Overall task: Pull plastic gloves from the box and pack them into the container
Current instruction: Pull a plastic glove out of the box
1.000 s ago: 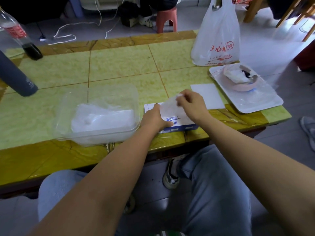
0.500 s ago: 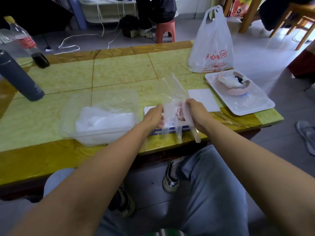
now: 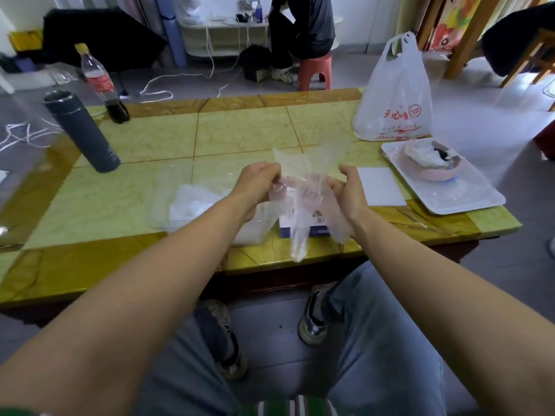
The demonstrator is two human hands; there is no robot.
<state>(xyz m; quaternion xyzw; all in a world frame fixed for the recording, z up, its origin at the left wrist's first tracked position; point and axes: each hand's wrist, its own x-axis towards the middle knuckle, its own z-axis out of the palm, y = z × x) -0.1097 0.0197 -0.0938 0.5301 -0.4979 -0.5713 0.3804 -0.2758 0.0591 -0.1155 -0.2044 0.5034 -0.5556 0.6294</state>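
Two hands hold one clear glove (image 3: 301, 205) in the air above the near edge of the table (image 3: 240, 130). The left hand (image 3: 258, 186) has its fingers curled tight, pinching a gathered bit of the film at its fingertips. The right hand (image 3: 348, 195) grips the other side, with its fingers curled in behind the film and its thumb raised above them. Between the hands the glove is bunched. Its wide end fans upward past the knuckles and its narrow fingers hang down over the table edge. Through the film the skin shows pinkish.

Right beneath the glove sits the box (image 3: 317, 227), blue and white, partly hidden by the hanging plastic and by the right wrist. Just left of the box, touching or nearly so, is the clear container (image 3: 159, 199), open at the top, with a white heap of gloves (image 3: 198, 202) inside. The left forearm crosses over its near right corner.

Farther left a grey flask (image 3: 84, 130) stands upright, and behind it a cola bottle (image 3: 100, 82) with a little dark liquid at the bottom. On the right a white card (image 3: 379, 186) lies flat beside a white tray (image 3: 468, 199) that carries a pink bowl (image 3: 450, 175). A white bag (image 3: 393, 94) with red print stands behind the tray.
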